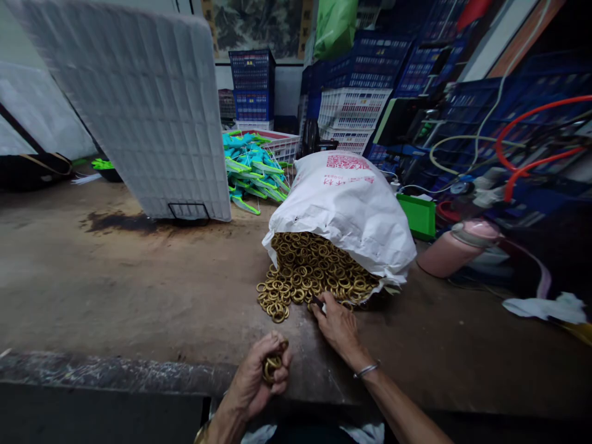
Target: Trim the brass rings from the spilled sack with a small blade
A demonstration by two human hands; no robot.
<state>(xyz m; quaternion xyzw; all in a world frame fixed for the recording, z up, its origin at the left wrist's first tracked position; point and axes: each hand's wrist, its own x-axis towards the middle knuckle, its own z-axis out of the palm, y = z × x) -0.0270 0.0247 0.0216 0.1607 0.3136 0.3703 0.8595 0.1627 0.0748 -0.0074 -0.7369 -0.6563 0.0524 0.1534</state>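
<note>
While the sack (346,197) is laid open, a handful of brass-coloured rings (271,370) is held

Although a handful is enclosed in the left hand (256,375), whose fingers are clenched around the rings near the desk's front edge (115,371), far more are left untaken. A large heap (319,265) is banked inside the sack's mouth and spread onto the desk (139,296) just in front of it; by that measure, only a small share can be judged to be in hand.

The right hand (340,327) is placed at the near border of the spill, with its fingers lowered beside the closest rings. A small dark item (317,301) is seen at the fingertips, but whether it is pinched there cannot be told at this size.

Most room for movement is offered on the left, where open desk is bounded at the back by an upright white panel (152,117). Between spill and front edge, a narrower strip is left. On the right, the sack is flanked by a pink bottle (451,250) and a green tray (416,217); behind its left side, turquoise-and-green items (256,166) are piled.
</note>
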